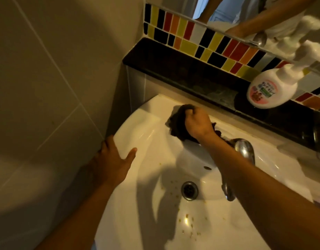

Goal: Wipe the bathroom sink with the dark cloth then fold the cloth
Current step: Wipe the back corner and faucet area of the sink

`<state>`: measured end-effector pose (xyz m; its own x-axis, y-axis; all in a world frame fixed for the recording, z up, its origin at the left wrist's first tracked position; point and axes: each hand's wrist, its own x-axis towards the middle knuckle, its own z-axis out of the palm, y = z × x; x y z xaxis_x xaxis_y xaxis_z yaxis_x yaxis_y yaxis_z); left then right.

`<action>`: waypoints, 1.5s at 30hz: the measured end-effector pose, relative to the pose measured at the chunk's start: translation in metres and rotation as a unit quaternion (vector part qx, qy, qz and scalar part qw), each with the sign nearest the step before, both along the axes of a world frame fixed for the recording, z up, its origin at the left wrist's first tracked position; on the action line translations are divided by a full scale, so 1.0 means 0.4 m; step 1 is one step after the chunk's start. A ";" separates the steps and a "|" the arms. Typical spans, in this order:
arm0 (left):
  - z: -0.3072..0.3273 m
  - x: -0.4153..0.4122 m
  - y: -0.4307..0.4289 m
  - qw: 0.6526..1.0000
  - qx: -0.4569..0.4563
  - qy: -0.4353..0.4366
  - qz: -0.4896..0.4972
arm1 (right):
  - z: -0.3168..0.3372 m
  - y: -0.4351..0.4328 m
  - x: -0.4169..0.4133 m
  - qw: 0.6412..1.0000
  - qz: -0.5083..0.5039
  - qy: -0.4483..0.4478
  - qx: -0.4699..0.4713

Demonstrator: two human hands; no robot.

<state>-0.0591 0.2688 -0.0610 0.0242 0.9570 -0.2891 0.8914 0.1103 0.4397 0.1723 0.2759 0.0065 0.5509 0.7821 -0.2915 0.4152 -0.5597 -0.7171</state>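
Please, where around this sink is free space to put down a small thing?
The dark ledge is bare from its left end to the soap bottle. The sink rim between the left hand and the cloth is also free. It is crowded by the tap, where the right hand wipes.

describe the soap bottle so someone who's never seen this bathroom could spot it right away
Start at the white sink and look up to the black ledge behind it, under the coloured tile strip. The soap bottle stands at the ledge's right end: a squat white pump bottle with a pink label, the only container on that ledge.
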 end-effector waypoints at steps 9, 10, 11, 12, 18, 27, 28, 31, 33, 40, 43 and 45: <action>-0.023 -0.012 0.001 1.000 0.017 0.022 -0.006 | -0.141 -0.014 -0.200 0.992 -0.067 -0.054 0.088; -0.024 -0.013 0.001 0.999 0.020 0.023 -0.007 | -0.151 -0.024 -0.211 0.994 -0.023 -0.062 0.085; -0.026 -0.014 0.003 0.999 0.022 0.026 -0.008 | -0.171 -0.036 -0.209 0.994 0.016 -0.071 0.085; -0.029 -0.016 0.005 0.999 0.022 0.029 -0.008 | -0.179 -0.048 -0.200 0.994 0.027 -0.049 0.093; -0.038 -0.011 0.004 0.999 0.023 0.026 -0.008 | -0.143 -0.020 -0.190 0.932 -0.236 0.129 0.244; -0.043 -0.014 0.009 1.000 0.008 0.001 0.001 | -0.109 0.140 -0.229 0.988 0.035 -0.009 0.147; -0.043 -0.016 0.008 1.000 0.011 0.002 -0.001 | -0.115 0.145 -0.226 0.987 0.095 -0.044 0.119; -0.047 -0.023 0.011 1.000 0.001 0.007 -0.005 | -0.142 0.136 -0.154 0.953 0.229 -0.188 0.060; -0.047 -0.026 0.014 1.000 -0.001 -0.002 -0.005 | -0.145 0.114 -0.093 0.947 0.220 -0.228 0.059; -0.022 -0.017 0.012 0.999 0.013 0.025 -0.023 | -0.185 -0.043 -0.080 0.984 0.082 -0.133 0.085; -0.020 -0.021 0.011 0.999 0.013 0.015 -0.026 | -0.193 -0.093 -0.095 0.988 0.047 -0.135 0.065; -0.018 -0.023 0.009 1.000 0.013 0.009 -0.027 | -0.185 -0.129 -0.088 0.990 0.036 -0.130 0.046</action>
